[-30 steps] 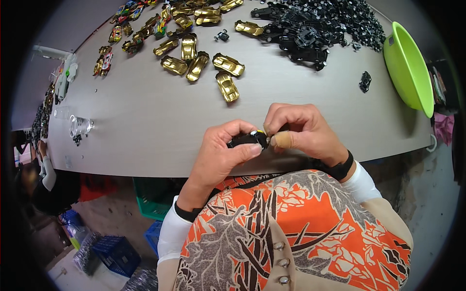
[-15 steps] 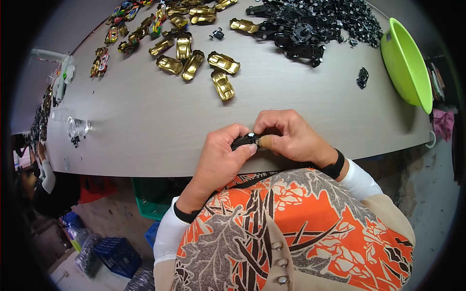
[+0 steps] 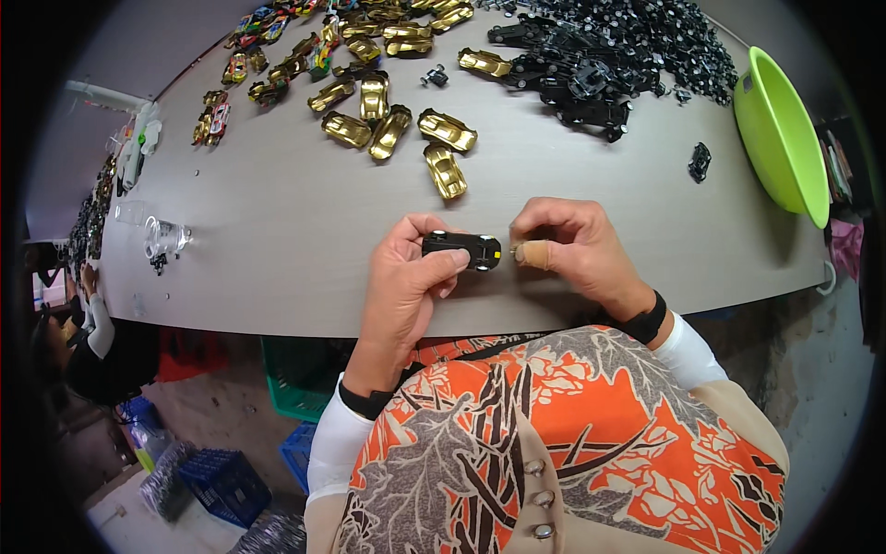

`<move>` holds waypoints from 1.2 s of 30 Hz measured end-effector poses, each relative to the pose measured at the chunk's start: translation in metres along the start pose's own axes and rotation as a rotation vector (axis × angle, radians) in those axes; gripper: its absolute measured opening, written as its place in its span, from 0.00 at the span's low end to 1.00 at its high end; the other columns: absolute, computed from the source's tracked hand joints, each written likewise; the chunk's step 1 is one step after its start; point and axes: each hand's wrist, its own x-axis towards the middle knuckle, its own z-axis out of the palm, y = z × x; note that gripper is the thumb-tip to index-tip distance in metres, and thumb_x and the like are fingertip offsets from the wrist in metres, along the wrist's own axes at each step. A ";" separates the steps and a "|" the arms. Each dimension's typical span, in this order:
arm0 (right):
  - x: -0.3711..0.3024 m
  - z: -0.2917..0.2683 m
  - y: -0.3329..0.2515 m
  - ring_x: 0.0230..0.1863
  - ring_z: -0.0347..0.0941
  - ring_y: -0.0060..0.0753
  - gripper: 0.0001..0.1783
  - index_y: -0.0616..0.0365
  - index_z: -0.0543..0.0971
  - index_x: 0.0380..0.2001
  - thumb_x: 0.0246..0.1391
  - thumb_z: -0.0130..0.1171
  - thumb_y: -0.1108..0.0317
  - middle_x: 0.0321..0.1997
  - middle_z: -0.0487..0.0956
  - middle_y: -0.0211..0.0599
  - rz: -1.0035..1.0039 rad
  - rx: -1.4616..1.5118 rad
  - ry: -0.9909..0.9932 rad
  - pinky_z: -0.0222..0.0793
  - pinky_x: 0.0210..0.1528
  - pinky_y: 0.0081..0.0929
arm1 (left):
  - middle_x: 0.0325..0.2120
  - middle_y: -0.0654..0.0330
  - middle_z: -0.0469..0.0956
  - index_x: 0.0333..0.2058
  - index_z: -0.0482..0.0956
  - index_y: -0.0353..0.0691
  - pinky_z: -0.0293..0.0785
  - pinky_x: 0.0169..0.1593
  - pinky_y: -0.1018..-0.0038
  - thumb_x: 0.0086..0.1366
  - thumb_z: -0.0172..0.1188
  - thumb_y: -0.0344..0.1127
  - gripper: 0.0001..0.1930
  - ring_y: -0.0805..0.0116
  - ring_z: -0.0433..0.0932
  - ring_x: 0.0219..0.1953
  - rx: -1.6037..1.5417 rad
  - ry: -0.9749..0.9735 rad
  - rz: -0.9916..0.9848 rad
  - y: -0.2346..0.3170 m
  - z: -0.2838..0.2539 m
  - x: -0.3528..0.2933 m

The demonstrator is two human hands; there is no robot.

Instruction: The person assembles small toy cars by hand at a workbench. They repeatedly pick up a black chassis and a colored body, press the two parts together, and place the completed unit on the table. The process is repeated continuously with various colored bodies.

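Between the thumb and fingers of my left hand [image 3: 411, 272] is a black toy car [image 3: 464, 249], level above the table near its front edge. Small wheels show along its sides, and a yellow patch marks its right end. My right hand [image 3: 577, 249] is a short gap to the right of the car, apart from it. Its thumb wears a tan wrap and pinches against the curled fingers. A tiny bit of something seems to show at the fingertips, too small to name. Beyond my hands, a gold toy car [image 3: 445, 171] lies nearest among several gold ones.
A heap of black car chassis and small wheel parts [image 3: 591, 78] covers the far right. Colourful toy cars [image 3: 268, 28] lie far left. A lime green basin [image 3: 783, 138] stands at the right edge, a single black piece [image 3: 700, 162] near it. Left sits a clear cup [image 3: 164, 237].
My right hand has come away from the toy car toward the right. My left hand has turned the car, so more of its black surface and the yellow patch show.
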 end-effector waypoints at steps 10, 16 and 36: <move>0.002 0.006 -0.013 0.22 0.68 0.13 0.02 0.61 0.74 0.25 0.47 0.54 0.80 0.28 0.71 0.25 0.080 0.169 -0.081 0.63 0.21 0.12 | 0.31 0.60 0.72 0.43 0.69 0.36 0.75 0.33 0.79 0.61 0.54 0.30 0.11 0.72 0.76 0.29 -0.001 -0.230 -0.114 0.000 0.005 -0.007; 0.004 0.005 -0.010 0.23 0.68 0.15 0.02 0.63 0.74 0.24 0.46 0.53 0.79 0.30 0.70 0.27 -0.006 0.078 -0.185 0.64 0.24 0.12 | 0.28 0.63 0.73 0.39 0.72 0.35 0.70 0.28 0.84 0.58 0.57 0.27 0.10 0.78 0.73 0.27 0.186 -0.247 -0.048 -0.003 0.001 -0.010; 0.007 0.030 0.009 0.21 0.66 0.33 0.05 0.62 0.73 0.28 0.43 0.53 0.76 0.20 0.71 0.44 -0.103 -0.344 -0.334 0.64 0.27 0.28 | 0.18 0.58 0.70 0.32 0.74 0.31 0.65 0.26 0.75 0.51 0.56 0.29 0.09 0.74 0.67 0.21 0.925 -0.134 0.153 0.004 -0.005 -0.040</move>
